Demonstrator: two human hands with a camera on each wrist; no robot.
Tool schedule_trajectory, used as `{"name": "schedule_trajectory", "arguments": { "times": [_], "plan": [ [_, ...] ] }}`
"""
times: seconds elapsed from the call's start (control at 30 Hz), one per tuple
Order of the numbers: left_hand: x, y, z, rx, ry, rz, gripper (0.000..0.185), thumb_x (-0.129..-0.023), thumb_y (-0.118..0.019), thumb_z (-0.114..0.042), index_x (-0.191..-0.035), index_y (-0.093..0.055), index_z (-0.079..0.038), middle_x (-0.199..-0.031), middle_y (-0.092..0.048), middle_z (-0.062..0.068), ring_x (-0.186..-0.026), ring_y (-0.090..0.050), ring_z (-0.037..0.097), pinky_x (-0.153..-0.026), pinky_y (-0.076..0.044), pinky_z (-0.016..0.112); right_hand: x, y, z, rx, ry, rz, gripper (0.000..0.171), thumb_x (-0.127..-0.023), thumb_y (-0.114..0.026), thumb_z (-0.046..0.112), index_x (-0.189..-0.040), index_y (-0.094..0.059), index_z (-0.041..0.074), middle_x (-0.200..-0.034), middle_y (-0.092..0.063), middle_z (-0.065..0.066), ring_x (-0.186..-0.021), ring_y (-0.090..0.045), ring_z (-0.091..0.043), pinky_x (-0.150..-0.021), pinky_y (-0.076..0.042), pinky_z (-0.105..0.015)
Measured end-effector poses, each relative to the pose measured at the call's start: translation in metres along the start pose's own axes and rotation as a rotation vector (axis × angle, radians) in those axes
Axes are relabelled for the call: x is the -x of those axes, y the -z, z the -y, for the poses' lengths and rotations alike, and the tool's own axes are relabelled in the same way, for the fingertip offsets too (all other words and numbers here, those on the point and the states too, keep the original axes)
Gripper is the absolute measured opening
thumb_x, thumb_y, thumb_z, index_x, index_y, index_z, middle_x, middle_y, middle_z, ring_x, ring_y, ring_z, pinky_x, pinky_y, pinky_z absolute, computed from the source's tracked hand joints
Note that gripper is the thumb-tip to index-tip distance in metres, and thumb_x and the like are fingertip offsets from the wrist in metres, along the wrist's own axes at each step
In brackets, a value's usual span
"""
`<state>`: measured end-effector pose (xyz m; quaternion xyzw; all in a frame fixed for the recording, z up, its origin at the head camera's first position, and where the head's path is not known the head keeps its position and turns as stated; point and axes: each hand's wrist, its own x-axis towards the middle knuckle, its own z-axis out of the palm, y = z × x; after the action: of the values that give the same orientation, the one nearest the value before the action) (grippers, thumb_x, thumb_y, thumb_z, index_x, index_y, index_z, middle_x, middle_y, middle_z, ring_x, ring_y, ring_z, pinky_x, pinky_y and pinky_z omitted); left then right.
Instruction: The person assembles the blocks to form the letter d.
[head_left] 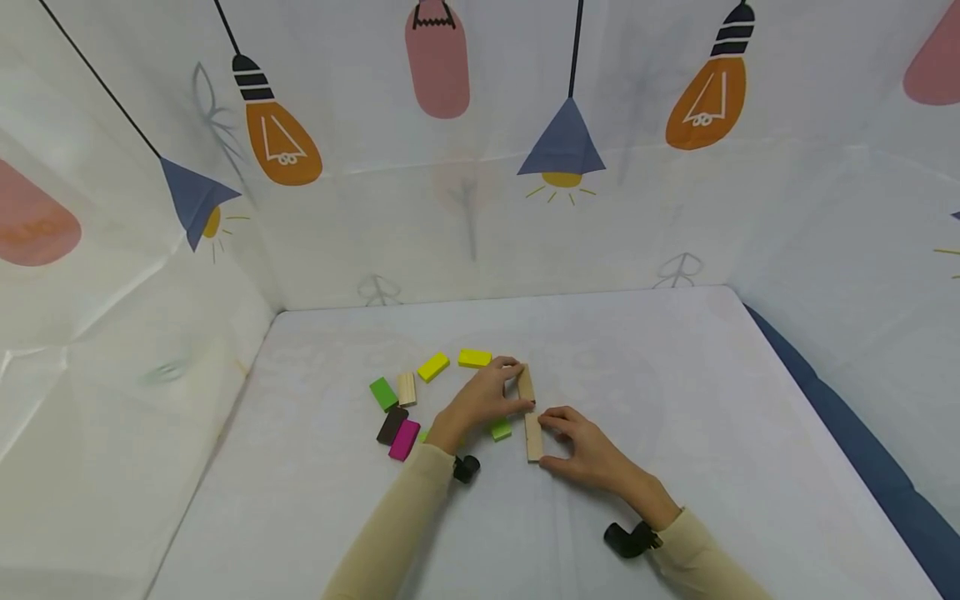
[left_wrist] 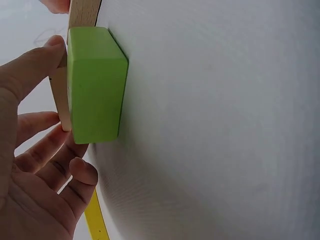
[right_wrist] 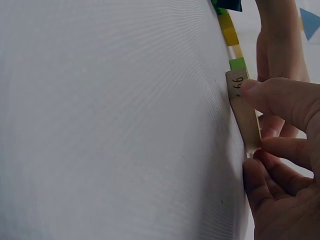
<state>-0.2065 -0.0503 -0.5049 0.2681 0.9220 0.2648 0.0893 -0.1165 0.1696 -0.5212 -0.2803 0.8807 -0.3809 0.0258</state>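
Note:
Two plain wooden blocks lie end to end near the middle of the white table. My left hand point(head_left: 522, 385) pinches the far wooden block point(head_left: 527, 382) between thumb and fingers. My right hand point(head_left: 543, 442) pinches the near wooden block point(head_left: 533, 437) by its long sides. The right wrist view shows that near wooden block point(right_wrist: 243, 115) marked "46", with the thumb on top. In the left wrist view a light green block point(left_wrist: 95, 85) lies just in front of my left hand point(left_wrist: 45, 90), hiding most of the far wooden block point(left_wrist: 61, 100).
Loose blocks lie left of the hands: green point(head_left: 383, 393), plain wood point(head_left: 407, 388), two yellow point(head_left: 432, 367) point(head_left: 475, 358), brown point(head_left: 392, 424), magenta point(head_left: 404, 439), and light green point(head_left: 500, 430) by the left wrist. Printed fabric walls enclose the table on three sides.

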Motion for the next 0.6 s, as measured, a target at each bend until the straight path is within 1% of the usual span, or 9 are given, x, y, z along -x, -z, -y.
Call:
{"name": "schedule_trajectory", "arguments": {
  "times": [0.07,0.17,0.23,0.4,0.53,0.6],
  "plan": [
    [-0.0005,-0.0008,-0.0003,-0.007,0.008,0.008,0.075,-0.084,-0.069,-0.051,-0.144,-0.046,-0.013,-0.146,-0.043,0.003,-0.111,-0.057,0.013,-0.094,-0.05,0.029,-0.0001,0.0002,0.0008,0.004,-0.001,0.0,0.059,-0.077,-0.081,0.02,-0.128,-0.058,0.0,-0.127,-0.055,-0.009,-0.109,-0.06,-0.021,-0.084,-0.054,-0.03],
    [-0.0011,-0.0017,-0.0009,-0.019,0.02,0.017,0.075,-0.084,-0.069,-0.051,-0.144,-0.046,-0.013,-0.147,-0.043,0.002,-0.127,-0.05,0.016,-0.104,-0.044,0.034,0.0,0.0002,0.0014,0.006,-0.001,-0.001,0.06,-0.078,-0.081,0.02,-0.129,-0.058,0.0,-0.128,-0.055,-0.009,-0.108,-0.06,-0.021,-0.084,-0.054,-0.031],
    [-0.0016,-0.0023,-0.0012,-0.026,0.026,0.019,0.074,-0.084,-0.069,-0.051,-0.144,-0.046,-0.013,-0.147,-0.043,0.002,-0.131,-0.048,0.018,-0.106,-0.042,0.035,0.0001,-0.0003,0.0011,0.005,0.001,-0.001,0.06,-0.078,-0.08,0.02,-0.129,-0.058,0.0,-0.128,-0.055,-0.009,-0.108,-0.06,-0.021,-0.085,-0.054,-0.031],
    [-0.0017,-0.003,-0.0005,-0.016,0.036,0.024,0.073,-0.085,-0.068,-0.051,-0.144,-0.046,-0.013,-0.147,-0.043,0.002,-0.13,-0.048,0.017,-0.106,-0.042,0.035,0.0003,-0.0014,-0.0002,0.006,0.009,-0.005,0.06,-0.079,-0.08,0.021,-0.13,-0.057,0.0,-0.128,-0.055,-0.009,-0.109,-0.059,-0.021,-0.085,-0.054,-0.03],
    [0.0,-0.0018,0.0005,0.04,0.042,0.023,0.069,-0.087,-0.067,-0.047,-0.143,-0.047,-0.013,-0.147,-0.042,0.004,-0.118,-0.055,0.016,-0.1,-0.047,0.034,0.0005,-0.0016,-0.0004,0.013,0.019,-0.013,0.06,-0.078,-0.081,0.021,-0.129,-0.058,0.0,-0.127,-0.055,-0.009,-0.107,-0.06,-0.021,-0.084,-0.054,-0.03],
    [0.0007,-0.0007,0.0015,0.068,0.053,0.011,0.065,-0.089,-0.067,-0.043,-0.143,-0.047,-0.013,-0.147,-0.043,0.005,-0.116,-0.056,0.017,-0.099,-0.047,0.034,0.0004,-0.0016,-0.0002,0.01,0.025,-0.016,0.06,-0.078,-0.081,0.021,-0.129,-0.058,-0.001,-0.127,-0.055,-0.009,-0.106,-0.06,-0.021,-0.084,-0.054,-0.03]
  ]
}}
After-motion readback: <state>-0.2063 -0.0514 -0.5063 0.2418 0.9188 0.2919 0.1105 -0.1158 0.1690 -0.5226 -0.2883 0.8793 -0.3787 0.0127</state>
